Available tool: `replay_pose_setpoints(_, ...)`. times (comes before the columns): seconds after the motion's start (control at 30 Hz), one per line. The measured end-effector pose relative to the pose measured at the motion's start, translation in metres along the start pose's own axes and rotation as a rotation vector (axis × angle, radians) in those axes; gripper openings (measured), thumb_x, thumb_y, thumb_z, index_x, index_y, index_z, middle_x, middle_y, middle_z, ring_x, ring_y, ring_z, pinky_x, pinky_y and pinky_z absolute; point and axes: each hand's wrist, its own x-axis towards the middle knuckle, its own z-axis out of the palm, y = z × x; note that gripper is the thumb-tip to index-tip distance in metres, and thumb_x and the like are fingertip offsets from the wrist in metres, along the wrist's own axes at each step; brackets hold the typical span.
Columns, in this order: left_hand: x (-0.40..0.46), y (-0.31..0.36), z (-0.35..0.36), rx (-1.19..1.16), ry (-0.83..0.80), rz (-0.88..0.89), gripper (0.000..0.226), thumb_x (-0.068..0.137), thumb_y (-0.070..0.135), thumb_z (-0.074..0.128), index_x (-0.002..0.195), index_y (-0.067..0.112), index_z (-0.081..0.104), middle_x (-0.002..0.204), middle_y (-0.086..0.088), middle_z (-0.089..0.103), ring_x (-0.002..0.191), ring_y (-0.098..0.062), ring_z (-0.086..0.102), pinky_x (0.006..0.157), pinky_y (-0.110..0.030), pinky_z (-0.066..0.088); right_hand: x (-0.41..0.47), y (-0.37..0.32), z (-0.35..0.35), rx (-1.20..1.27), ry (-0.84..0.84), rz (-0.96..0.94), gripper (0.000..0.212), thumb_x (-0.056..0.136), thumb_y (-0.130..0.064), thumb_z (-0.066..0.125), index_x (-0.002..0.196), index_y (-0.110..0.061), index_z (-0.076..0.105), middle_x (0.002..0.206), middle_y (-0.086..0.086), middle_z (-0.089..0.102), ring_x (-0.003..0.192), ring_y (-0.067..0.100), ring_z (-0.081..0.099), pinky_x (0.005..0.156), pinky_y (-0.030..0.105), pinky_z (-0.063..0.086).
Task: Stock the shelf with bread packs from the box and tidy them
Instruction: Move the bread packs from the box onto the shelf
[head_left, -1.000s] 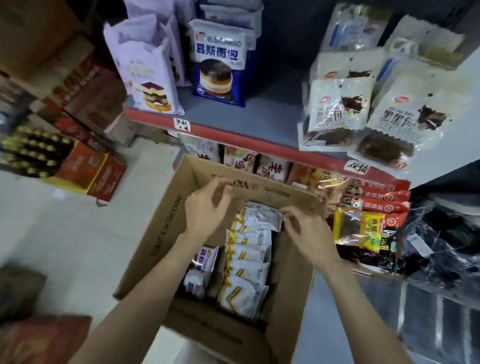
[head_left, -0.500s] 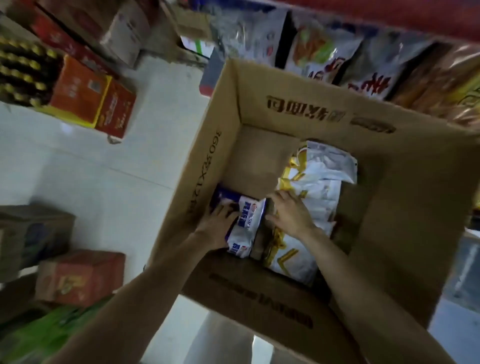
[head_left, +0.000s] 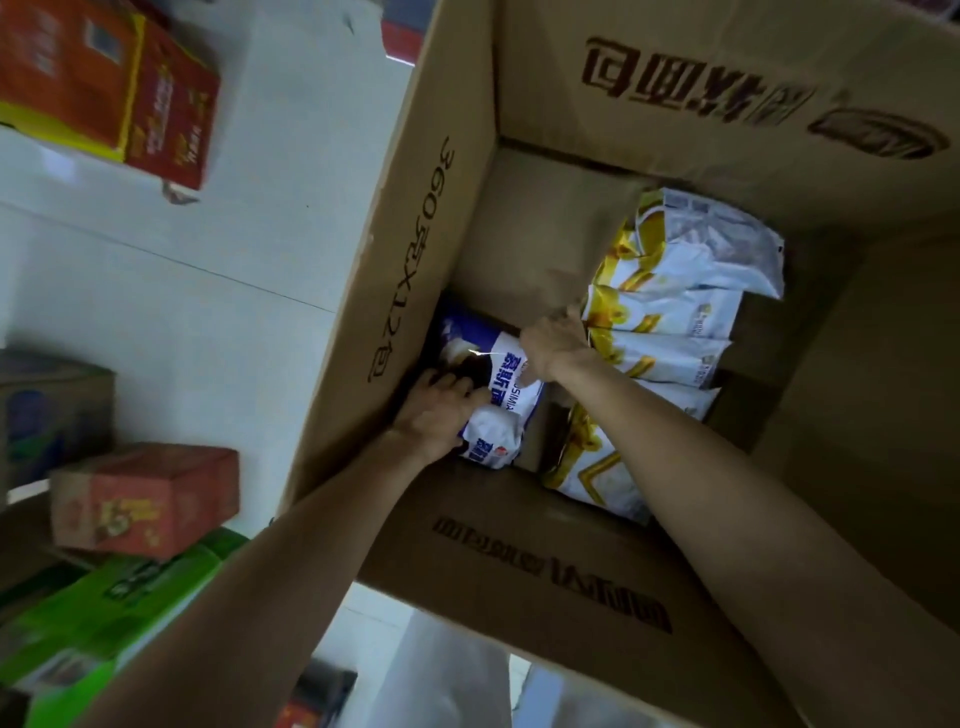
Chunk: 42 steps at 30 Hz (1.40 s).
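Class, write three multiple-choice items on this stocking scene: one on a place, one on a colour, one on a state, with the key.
1. Where in the cardboard box does the blue-and-white bread pack lie?
A. by its left wall
B. by its right wall
C. outside it

2. What colour marks the stacked packs?
A. red
B. yellow
C. green

3. What are the hands doing?
A. hanging idle
B. folding a flap
C. gripping the blue-and-white pack

Key: A, it lies against the left wall; B, yellow print on white; C, left hand and right hand both hold it.
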Motion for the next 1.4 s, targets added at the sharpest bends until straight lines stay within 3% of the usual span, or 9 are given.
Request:
replay_pose_setpoints(0.27, -0.006, 0.006, -0.03, -0.332, 0.348, 0.032, 0.062, 0.075, 0.026, 0.074, 0.132, 0.019, 0.05, 0.125, -0.007, 0.057, 0.115, -0.029, 0.051, 0.098, -0.039, 0.033, -0.078, 0.03, -0.044, 0.722, 0.403, 0.226, 0.045, 0.076, -0.039, 0.073, 0.11, -0.012, 0.062, 0.102, 0.009, 0.067, 0.098, 0.027, 0.061, 0.074, 0.032, 0.047)
replay_pose_setpoints(0.43, -0.028, 0.009, -0.072, -0.598, 0.582, -0.035, 0.065, 0.071, 0.033, 0.078, 0.128, 0.014, 0.054, 0.116, -0.01, 0.062, 0.106, -0.033, 0.058, 0.085, -0.038, 0.045, -0.157, 0.059, -0.07, 1.084, 0.81, 0.278, 0.044, 0.079, -0.026, 0.074, 0.115, -0.013, 0.055, 0.102, -0.005, 0.06, 0.092, 0.003, 0.054, 0.074, 0.0, 0.038)
replay_pose_setpoints(0.53, -0.053, 0.012, -0.106, -0.835, 0.653, -0.138, 0.073, 0.072, 0.039, 0.078, 0.134, 0.021, 0.043, 0.123, -0.001, 0.062, 0.111, -0.022, 0.057, 0.083, -0.029, 0.044, -0.204, 0.072, -0.091, 1.188, 1.035, 0.364, 0.042, 0.08, -0.028, 0.074, 0.112, -0.014, 0.052, 0.103, -0.006, 0.058, 0.093, 0.003, 0.057, 0.081, 0.016, 0.048)
replay_pose_setpoints(0.73, -0.104, 0.015, -0.176, -1.151, 0.814, -0.123, 0.067, 0.068, 0.052, 0.071, 0.126, 0.036, 0.041, 0.115, 0.015, 0.063, 0.105, -0.01, 0.06, 0.084, -0.027, 0.049, -0.28, 0.097, -0.167, 1.146, 1.325, 0.348, 0.04, 0.086, -0.036, 0.067, 0.118, -0.015, 0.055, 0.103, -0.003, 0.064, 0.087, 0.005, 0.062, 0.074, 0.017, 0.05)
replay_pose_setpoints(0.93, -0.133, 0.006, -0.265, -1.247, 0.973, -0.057, 0.061, 0.077, 0.038, 0.076, 0.128, 0.032, 0.044, 0.114, 0.016, 0.063, 0.102, -0.004, 0.059, 0.08, -0.017, 0.047, -0.322, 0.119, -0.278, 1.001, 1.548, 0.272, 0.037, 0.089, -0.033, 0.061, 0.116, -0.009, 0.056, 0.095, -0.006, 0.061, 0.079, -0.002, 0.053, 0.07, 0.011, 0.043)
replay_pose_setpoints(1.0, -0.134, -0.001, -0.288, -1.272, 1.029, -0.043, 0.058, 0.076, 0.041, 0.075, 0.124, 0.037, 0.043, 0.115, 0.014, 0.064, 0.105, -0.01, 0.061, 0.083, -0.026, 0.05, -0.326, 0.126, -0.319, 0.918, 1.606, 0.234, 0.039, 0.09, -0.035, 0.059, 0.119, -0.01, 0.056, 0.099, -0.006, 0.061, 0.084, 0.004, 0.056, 0.075, 0.016, 0.044)
replay_pose_setpoints(1.13, -0.131, -0.016, -0.324, -1.295, 1.093, -0.047, 0.064, 0.072, 0.054, 0.07, 0.126, 0.035, 0.041, 0.119, 0.009, 0.064, 0.108, -0.012, 0.061, 0.09, -0.04, 0.052, -0.298, 0.142, -0.403, 0.557, 1.508, 0.263, 0.043, 0.09, -0.039, 0.054, 0.124, -0.012, 0.054, 0.111, 0.013, 0.065, 0.101, 0.034, 0.059, 0.08, 0.039, 0.044)
replay_pose_setpoints(1.3, -0.121, -0.03, -0.353, -1.326, 1.124, -0.072, 0.067, 0.076, 0.046, 0.074, 0.131, 0.028, 0.04, 0.119, 0.009, 0.063, 0.106, -0.01, 0.061, 0.091, -0.041, 0.053, -0.221, 0.14, -0.454, 0.207, 1.131, 0.32, 0.055, 0.091, -0.043, 0.053, 0.14, -0.02, 0.04, 0.134, 0.01, 0.051, 0.124, 0.031, 0.044, 0.099, 0.039, 0.035)
replay_pose_setpoints(1.4, -0.114, -0.037, -0.366, -1.33, 1.121, -0.08, 0.066, 0.078, 0.042, 0.074, 0.132, 0.026, 0.041, 0.12, 0.009, 0.062, 0.107, -0.009, 0.061, 0.09, -0.037, 0.053, -0.219, 0.144, -0.433, 0.185, 1.264, 0.429, 0.065, 0.088, -0.046, 0.055, 0.144, -0.02, 0.033, 0.144, 0.009, 0.04, 0.131, 0.033, 0.035, 0.103, 0.046, 0.031)
